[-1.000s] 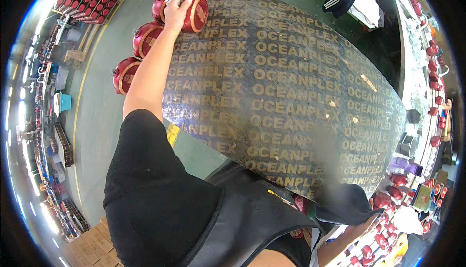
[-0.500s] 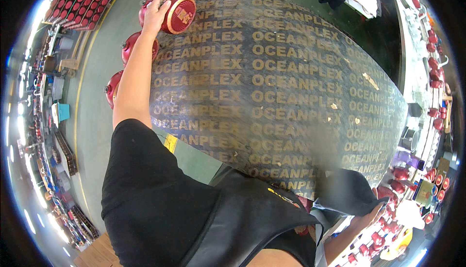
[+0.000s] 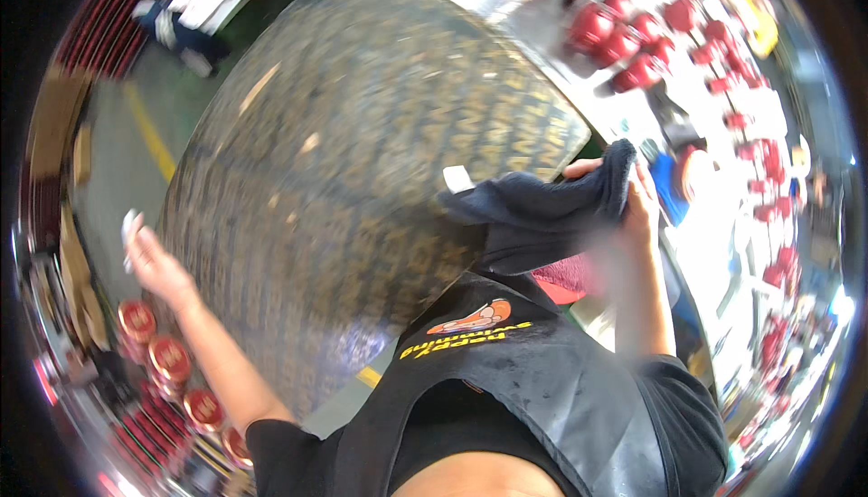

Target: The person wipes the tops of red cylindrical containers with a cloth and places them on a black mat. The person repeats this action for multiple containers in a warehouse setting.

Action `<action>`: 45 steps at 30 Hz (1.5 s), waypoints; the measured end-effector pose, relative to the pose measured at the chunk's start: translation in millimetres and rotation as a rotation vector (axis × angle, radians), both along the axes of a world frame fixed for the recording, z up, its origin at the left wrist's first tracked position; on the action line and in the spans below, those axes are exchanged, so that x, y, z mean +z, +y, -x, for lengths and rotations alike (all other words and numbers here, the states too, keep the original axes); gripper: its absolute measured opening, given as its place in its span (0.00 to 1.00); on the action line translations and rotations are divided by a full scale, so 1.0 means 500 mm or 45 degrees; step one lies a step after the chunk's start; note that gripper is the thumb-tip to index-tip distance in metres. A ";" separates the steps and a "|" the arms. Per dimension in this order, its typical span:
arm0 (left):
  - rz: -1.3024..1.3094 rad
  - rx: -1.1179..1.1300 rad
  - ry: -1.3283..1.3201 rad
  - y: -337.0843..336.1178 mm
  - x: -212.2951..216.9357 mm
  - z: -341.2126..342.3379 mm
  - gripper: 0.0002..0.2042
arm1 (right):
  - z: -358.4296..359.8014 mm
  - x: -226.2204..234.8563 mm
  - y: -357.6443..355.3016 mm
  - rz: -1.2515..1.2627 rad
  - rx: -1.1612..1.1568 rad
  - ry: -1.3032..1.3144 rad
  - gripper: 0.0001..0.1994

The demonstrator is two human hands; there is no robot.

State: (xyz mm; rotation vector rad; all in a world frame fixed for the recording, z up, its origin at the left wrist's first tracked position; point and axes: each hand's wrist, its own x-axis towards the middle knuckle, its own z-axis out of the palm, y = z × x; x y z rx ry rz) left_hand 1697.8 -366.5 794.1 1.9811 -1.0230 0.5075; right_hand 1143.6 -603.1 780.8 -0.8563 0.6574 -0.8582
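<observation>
My right hand [image 3: 637,203] grips a dark cloth [image 3: 542,212] to wipe the printed worktop [image 3: 362,162] in even strokes, my left hand [image 3: 149,257] steadying its edge, fingers seemingly loose.

Left arm stretched out past the left edge of the large dark board [image 3: 362,180]; left hand [image 3: 149,257] open-palmed, fingers loosely spread, a small pale scrap at the fingertips. Right arm bent upward at the board's right edge; right hand [image 3: 637,198] closed, fingers clamped on a dark cloth [image 3: 542,212].
</observation>
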 end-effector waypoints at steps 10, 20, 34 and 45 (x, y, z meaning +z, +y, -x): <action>-0.116 -1.212 0.414 -1.121 -0.269 0.889 0.18 | 0.376 -0.098 -0.043 -0.049 -0.465 -0.007 0.22; 0.050 -1.185 0.545 -1.272 -0.429 0.950 0.13 | 0.499 -0.149 -0.057 -0.272 -0.810 -0.054 0.16; 0.465 -1.426 1.542 -0.836 -0.083 0.861 0.20 | 0.230 -0.108 -0.221 0.365 -0.565 0.373 0.15; 0.618 -1.302 1.335 -0.492 0.034 0.736 0.21 | 0.000 -0.009 -0.105 0.406 -0.365 0.376 0.22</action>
